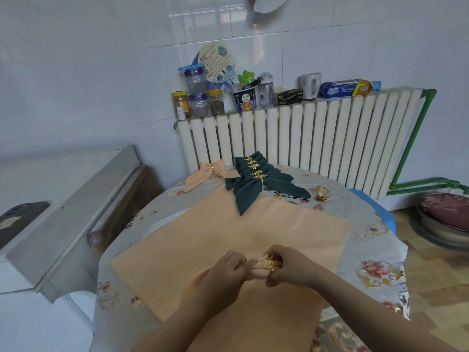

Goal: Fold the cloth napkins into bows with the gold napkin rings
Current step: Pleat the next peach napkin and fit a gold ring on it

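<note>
Over the near part of the table my left hand (224,271) grips a gathered peach napkin (256,271). My right hand (289,269) holds a gold leaf napkin ring (273,264) that sits around the napkin's bunched end. Beneath both hands a flat peach napkin (253,232) lies spread out. At the far side lies a finished peach bow (206,174) with its ring. Beside it, several dark green bows (261,182) with gold rings lie stacked in a row. A few loose gold rings (322,193) sit to the right of them.
The round table (375,250) has a floral cloth. A white radiator (304,138) stands behind it, with jars, cups and a kitchen-wipes pack (346,88) on top. A grey cabinet (76,219) is at the left, and a cushioned stool (446,217) at the right.
</note>
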